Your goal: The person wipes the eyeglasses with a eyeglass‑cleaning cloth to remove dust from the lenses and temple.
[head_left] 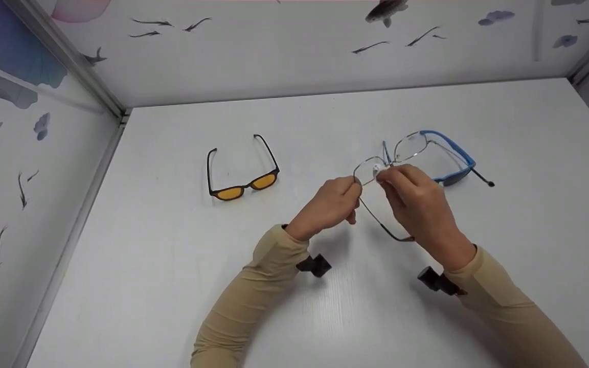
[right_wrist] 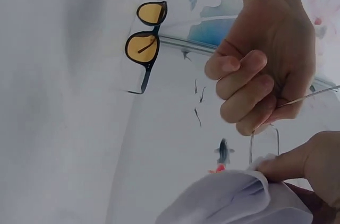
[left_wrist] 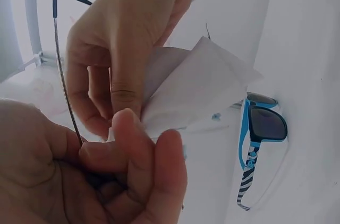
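Thin metal-rimmed clear eyeglasses [head_left: 411,135] are held above the table. My left hand [head_left: 331,204] grips them at the side, near the hinge, with one temple sticking out toward me. In my right hand [head_left: 420,207], thumb and fingers pinch a white cloth [left_wrist: 194,88] at one lens. From the head view only a scrap of that cloth shows; both wrist views show it bunched and hanging in folds. Behind the eyeglasses lie blue sunglasses [head_left: 455,148] with dark lenses, striped on one temple in the left wrist view.
Black-framed glasses with orange lenses [head_left: 230,193] lie to the left, temples unfolded and pointing away. The white table [head_left: 172,286] is bordered by printed panels [head_left: 274,56] at the back and left. A small black camera sits on each wrist.
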{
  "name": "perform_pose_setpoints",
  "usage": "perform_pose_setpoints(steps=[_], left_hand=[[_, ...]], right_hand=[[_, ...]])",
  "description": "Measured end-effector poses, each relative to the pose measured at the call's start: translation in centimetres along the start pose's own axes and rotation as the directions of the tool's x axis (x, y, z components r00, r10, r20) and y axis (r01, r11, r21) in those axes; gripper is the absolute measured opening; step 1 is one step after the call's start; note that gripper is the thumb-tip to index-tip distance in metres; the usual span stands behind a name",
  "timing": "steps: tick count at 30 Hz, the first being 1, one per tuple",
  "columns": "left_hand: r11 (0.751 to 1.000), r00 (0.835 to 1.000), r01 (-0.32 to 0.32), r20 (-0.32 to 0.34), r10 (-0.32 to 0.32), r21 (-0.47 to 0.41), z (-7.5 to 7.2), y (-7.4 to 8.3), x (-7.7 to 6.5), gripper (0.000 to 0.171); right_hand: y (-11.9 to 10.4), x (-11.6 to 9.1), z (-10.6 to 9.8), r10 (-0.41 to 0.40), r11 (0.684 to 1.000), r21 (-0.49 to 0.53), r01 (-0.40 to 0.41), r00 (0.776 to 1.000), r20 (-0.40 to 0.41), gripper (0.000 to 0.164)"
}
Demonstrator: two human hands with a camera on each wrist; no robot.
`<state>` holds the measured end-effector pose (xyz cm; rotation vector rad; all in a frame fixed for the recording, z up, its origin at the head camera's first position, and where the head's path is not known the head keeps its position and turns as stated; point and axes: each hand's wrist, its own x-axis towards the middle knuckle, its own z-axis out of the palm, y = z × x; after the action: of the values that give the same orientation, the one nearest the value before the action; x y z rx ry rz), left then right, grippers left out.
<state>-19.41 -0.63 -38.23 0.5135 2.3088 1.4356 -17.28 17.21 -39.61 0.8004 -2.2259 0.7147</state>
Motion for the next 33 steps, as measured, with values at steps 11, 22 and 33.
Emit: perform_pose_setpoints(steps=[11, 22, 33], left_hand=[[0.998, 0.997, 0.058, -0.045, -0.058, 0.01, -1.6, -1.7, -0.3, 0.031], [0.998, 1.0, 0.007, -0.029, -0.006, 0.057, -0.6, -1.1, -0.6, 0.03], [0.992, 0.999, -0.033, 0.015, 0.031, 0.119, 0.2, -1.0, -0.9, 0.028]], right_hand=[[0.2, 0.0, 0.2, 0.065, 0.984, -0.15, -0.095, 0.979, -0.195, 0.018], [1.8, 1.2, 1.6, 0.08, 0.988, -0.116, -0.103, 0.979, -0.188, 0.014], [1.8, 1.6, 1.1, 0.234, 0.943, -0.198, -0.268, 0.956, -0.178, 0.01]])
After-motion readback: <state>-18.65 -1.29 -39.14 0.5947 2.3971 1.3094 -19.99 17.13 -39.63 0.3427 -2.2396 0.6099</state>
